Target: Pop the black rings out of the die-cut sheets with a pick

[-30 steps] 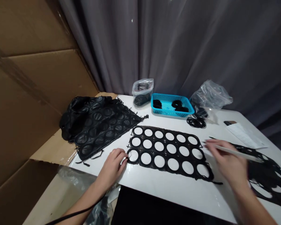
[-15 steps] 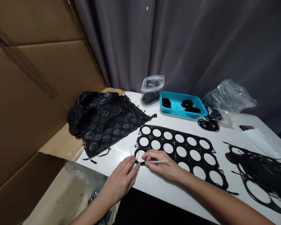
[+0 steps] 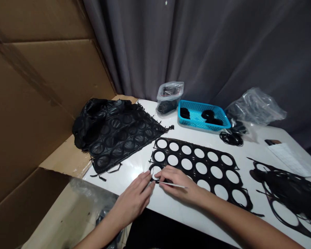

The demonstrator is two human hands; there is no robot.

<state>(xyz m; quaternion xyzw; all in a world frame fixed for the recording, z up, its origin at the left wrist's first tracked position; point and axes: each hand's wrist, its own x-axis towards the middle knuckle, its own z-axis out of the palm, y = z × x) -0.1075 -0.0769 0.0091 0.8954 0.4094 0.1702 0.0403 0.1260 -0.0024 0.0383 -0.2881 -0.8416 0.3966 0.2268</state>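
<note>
Main risk, prob.: the thin white tool (image 3: 175,186) could be slipping off the rim & jabbing the L hand (image 3: 134,197), since its tip is sitting v. close to those fingers. The black ring-holed sheet (image 3: 194,166), lying flat lower centre of frame, could also be skidding if it's being held too lightly. R hand (image 3: 180,183) is pinching the tool, thumb & fingers closing round it, tip pointing at the bottom-L hole. L hand's fingers are stretching out nearly straight, not clenching, tips touching the sheet's bottom-L corner; can't tell pressure.
</note>
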